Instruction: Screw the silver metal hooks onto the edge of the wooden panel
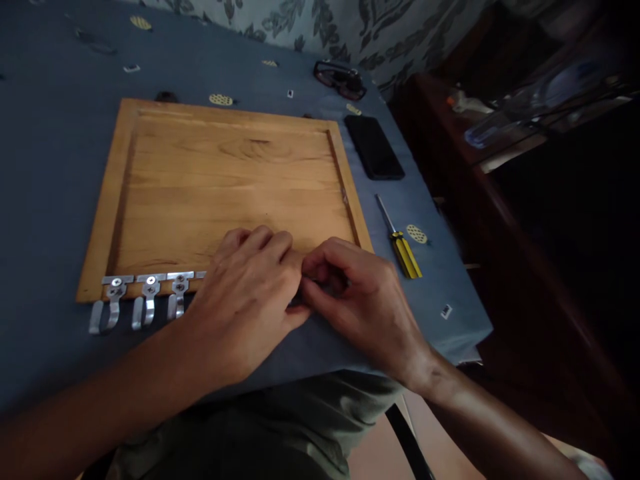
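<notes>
A framed wooden board point(235, 180) lies on the blue tablecloth. Along its near edge runs a row of metal hooks point(150, 300) fixed with screws; the row passes under my left hand. My left hand point(255, 287) curls over the near edge of the board, its fingers bent and closed, and what it grips is hidden. Right beside it, my right hand point(355, 287) has thumb and index finger pinched together at the board's near edge. Whatever sits in that pinch is too small or too covered to make out.
Right of the board lies a yellow-handled screwdriver point(405, 253), with a black phone point(374, 148) farther back. Dark glasses point(340, 80) rest near the far edge of the table. A dark wooden cabinet point(500, 200) holding bottles stands at the right, past the table's edge.
</notes>
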Demonstrator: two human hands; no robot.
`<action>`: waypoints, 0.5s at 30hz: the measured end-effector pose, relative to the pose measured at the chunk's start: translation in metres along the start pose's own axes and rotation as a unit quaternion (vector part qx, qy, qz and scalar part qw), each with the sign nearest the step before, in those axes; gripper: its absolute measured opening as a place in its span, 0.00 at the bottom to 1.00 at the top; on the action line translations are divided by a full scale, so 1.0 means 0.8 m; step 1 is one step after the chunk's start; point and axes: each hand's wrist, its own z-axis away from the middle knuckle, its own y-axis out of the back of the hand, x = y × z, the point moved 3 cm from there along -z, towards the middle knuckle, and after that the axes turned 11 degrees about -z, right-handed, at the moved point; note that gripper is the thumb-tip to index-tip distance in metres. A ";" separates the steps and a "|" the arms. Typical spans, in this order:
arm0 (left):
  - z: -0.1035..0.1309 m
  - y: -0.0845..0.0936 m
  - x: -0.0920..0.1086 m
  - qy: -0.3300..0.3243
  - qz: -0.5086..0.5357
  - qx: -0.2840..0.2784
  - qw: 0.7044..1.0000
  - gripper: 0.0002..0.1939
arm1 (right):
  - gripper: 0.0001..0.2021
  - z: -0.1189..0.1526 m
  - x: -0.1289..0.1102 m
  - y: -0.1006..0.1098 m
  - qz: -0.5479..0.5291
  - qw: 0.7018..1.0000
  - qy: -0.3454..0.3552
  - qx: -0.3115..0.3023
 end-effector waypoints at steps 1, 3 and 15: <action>0.000 0.000 0.000 0.001 0.003 0.003 1.000 0.07 | 0.07 -0.004 0.001 0.000 -0.011 1.000 -0.021 -0.007; -0.001 -0.001 0.000 0.001 0.008 0.016 1.000 0.09 | 0.07 -0.012 0.005 0.001 -0.038 0.997 -0.063 -0.017; 0.004 -0.004 -0.001 -0.008 -0.003 0.039 0.999 0.09 | 0.04 0.002 0.010 0.009 -0.025 0.997 0.071 -0.012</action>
